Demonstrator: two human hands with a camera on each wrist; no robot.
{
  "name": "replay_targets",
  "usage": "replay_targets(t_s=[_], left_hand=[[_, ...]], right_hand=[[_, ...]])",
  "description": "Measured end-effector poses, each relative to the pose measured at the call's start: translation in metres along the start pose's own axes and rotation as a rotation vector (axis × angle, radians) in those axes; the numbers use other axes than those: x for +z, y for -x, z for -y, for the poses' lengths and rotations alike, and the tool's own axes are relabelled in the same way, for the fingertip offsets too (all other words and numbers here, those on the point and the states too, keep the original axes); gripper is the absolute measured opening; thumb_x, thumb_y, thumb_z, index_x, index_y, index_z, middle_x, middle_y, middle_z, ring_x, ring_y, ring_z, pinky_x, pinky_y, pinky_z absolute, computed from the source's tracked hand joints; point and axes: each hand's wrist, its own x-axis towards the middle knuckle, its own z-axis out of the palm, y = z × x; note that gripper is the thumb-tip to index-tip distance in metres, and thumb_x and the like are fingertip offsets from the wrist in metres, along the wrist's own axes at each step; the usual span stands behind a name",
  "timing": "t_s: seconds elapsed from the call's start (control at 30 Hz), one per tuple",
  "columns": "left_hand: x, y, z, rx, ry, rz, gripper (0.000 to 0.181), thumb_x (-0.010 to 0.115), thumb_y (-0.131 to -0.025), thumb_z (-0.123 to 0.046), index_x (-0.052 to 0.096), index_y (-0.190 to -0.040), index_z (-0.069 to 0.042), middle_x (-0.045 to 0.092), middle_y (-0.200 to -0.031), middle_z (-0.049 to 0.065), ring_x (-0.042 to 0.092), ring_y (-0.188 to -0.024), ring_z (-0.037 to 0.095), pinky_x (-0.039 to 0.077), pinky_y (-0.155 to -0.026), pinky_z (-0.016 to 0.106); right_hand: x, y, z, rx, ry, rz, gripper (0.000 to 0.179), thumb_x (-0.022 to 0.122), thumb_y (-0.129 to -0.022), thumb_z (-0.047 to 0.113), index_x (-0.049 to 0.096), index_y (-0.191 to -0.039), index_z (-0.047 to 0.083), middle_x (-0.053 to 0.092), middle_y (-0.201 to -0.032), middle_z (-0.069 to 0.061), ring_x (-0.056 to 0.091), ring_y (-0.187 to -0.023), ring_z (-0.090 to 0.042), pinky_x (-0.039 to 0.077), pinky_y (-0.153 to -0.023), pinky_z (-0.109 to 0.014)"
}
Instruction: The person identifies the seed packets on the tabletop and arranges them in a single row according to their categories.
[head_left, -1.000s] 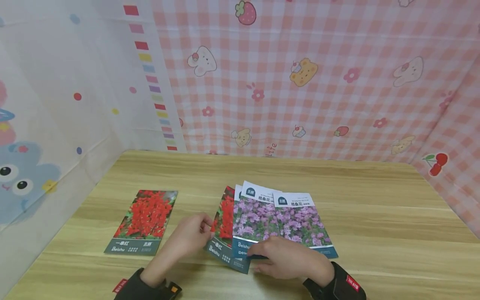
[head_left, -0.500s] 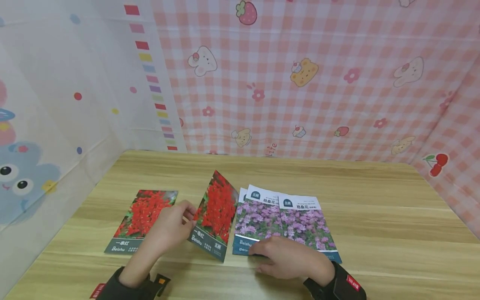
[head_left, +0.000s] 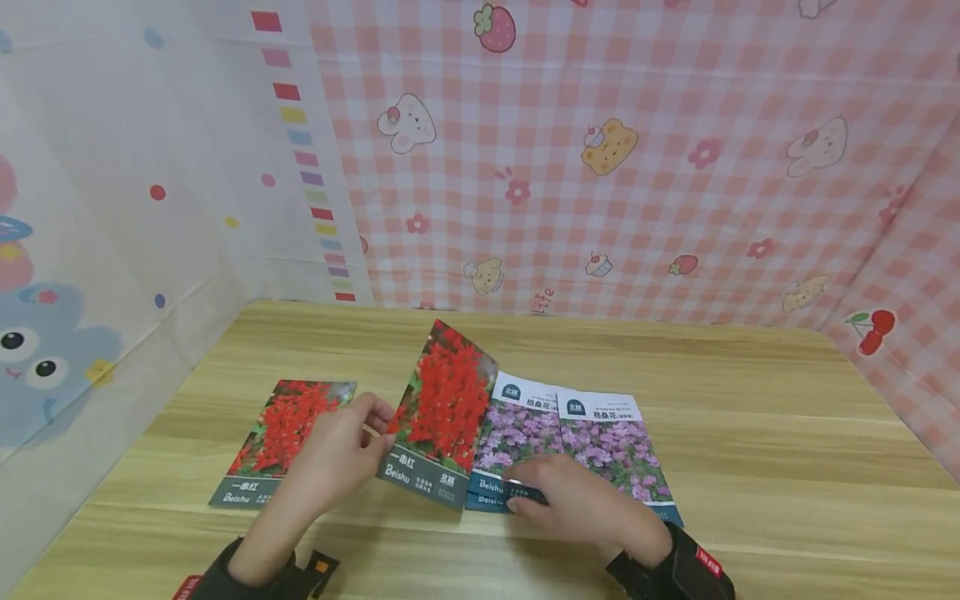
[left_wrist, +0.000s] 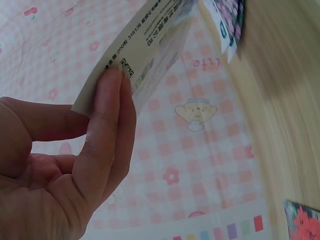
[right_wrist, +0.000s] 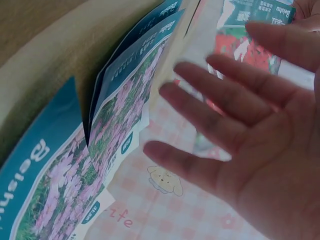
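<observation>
Red-flowered and glossy, a flat rectangular packet with a dark grey-green lower band (head_left: 446,400) is slanting upward above the wood-grain desk (head_left: 757,442). The left hand (head_left: 341,450) is pinching it low on its left long side, so most of it is reaching rightward and up from that grip. Fingers spread, the right hand (head_left: 573,504) is hovering by three overlapping purple-flowered packets with teal bands (head_left: 611,450). Another red-flowered packet (head_left: 273,433) is lying nearer the desk's left edge.
</observation>
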Motion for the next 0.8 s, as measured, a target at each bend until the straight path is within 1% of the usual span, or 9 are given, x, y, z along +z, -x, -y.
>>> replay_targets(t_s=[0.07,0.13,0.23,0.3,0.43,0.5,0.63,0.73,0.8], left_hand=[[0.002,0.001,-0.002,-0.003,0.038,-0.004,0.021,0.062,-0.078,0.001,0.056,-0.096,-0.004,0.06,-0.085,0.005,0.057,-0.068,0.011,0.05,-0.055,0.029],[0.004,0.001,-0.004,-0.007,0.099,-0.001,0.021,0.062,-0.077,0.003,0.055,-0.096,-0.004,0.059,-0.086,0.005,0.058,-0.069,0.011,0.05,-0.056,0.029],[0.005,0.003,-0.008,-0.022,0.191,0.015,0.022,0.061,-0.078,0.004,0.055,-0.097,-0.005,0.059,-0.087,0.006,0.059,-0.072,0.011,0.052,-0.057,0.03],[0.006,0.004,-0.01,-0.03,0.228,0.021,0.021,0.061,-0.079,0.003,0.054,-0.097,-0.005,0.058,-0.088,0.006,0.059,-0.073,0.012,0.052,-0.058,0.03],[0.007,0.005,-0.013,-0.037,0.238,0.015,0.02,0.063,-0.079,-0.001,0.054,-0.097,-0.007,0.059,-0.089,0.006,0.059,-0.072,0.011,0.051,-0.058,0.03],[0.008,0.005,-0.014,-0.037,0.242,0.013,0.02,0.063,-0.079,-0.002,0.054,-0.097,-0.007,0.059,-0.088,0.006,0.059,-0.071,0.011,0.051,-0.058,0.03],[0.01,0.005,-0.013,-0.042,0.258,0.014,0.02,0.063,-0.08,-0.002,0.054,-0.096,-0.007,0.06,-0.086,0.006,0.059,-0.068,0.012,0.051,-0.056,0.03],[0.012,0.004,-0.012,-0.04,0.267,0.013,0.02,0.063,-0.08,-0.001,0.053,-0.096,-0.006,0.06,-0.084,0.006,0.058,-0.066,0.012,0.051,-0.055,0.03],[0.013,0.003,-0.011,-0.038,0.265,0.011,0.02,0.063,-0.08,-0.001,0.053,-0.096,-0.005,0.06,-0.083,0.006,0.057,-0.066,0.012,0.05,-0.055,0.03]], right_hand=[[-0.001,-0.001,0.0,0.018,-0.024,-0.054,0.03,0.056,-0.088,0.018,0.059,-0.112,-0.001,0.064,-0.109,-0.014,0.057,-0.1,-0.023,0.051,-0.084,-0.042],[-0.002,-0.001,0.0,0.03,-0.065,-0.096,0.031,0.054,-0.089,0.018,0.058,-0.113,-0.001,0.063,-0.11,-0.015,0.057,-0.101,-0.024,0.051,-0.083,-0.045],[-0.005,-0.001,-0.001,0.064,-0.153,-0.132,0.034,0.051,-0.091,0.023,0.057,-0.117,0.001,0.062,-0.114,-0.015,0.057,-0.102,-0.025,0.051,-0.081,-0.047],[-0.007,-0.001,-0.001,0.079,-0.203,-0.154,0.035,0.05,-0.092,0.027,0.057,-0.117,0.003,0.061,-0.116,-0.014,0.056,-0.104,-0.026,0.05,-0.083,-0.049],[-0.01,0.0,-0.003,0.1,-0.299,-0.186,0.035,0.05,-0.092,0.029,0.058,-0.115,0.004,0.062,-0.113,-0.015,0.056,-0.102,-0.026,0.049,-0.084,-0.051],[-0.011,0.0,-0.003,0.118,-0.347,-0.201,0.034,0.051,-0.091,0.028,0.058,-0.113,0.003,0.063,-0.109,-0.014,0.058,-0.1,-0.025,0.05,-0.083,-0.049],[-0.012,-0.001,-0.003,0.151,-0.421,-0.242,0.028,0.055,-0.089,0.025,0.059,-0.107,0.003,0.065,-0.099,-0.011,0.061,-0.089,-0.02,0.054,-0.076,-0.041],[-0.012,-0.001,-0.003,0.167,-0.464,-0.262,0.025,0.058,-0.087,0.022,0.06,-0.103,0.003,0.066,-0.093,-0.01,0.062,-0.084,-0.021,0.055,-0.071,-0.038],[-0.014,-0.001,-0.003,0.176,-0.498,-0.264,0.023,0.059,-0.087,0.021,0.06,-0.101,0.002,0.066,-0.089,-0.011,0.062,-0.081,-0.024,0.055,-0.067,-0.038]])
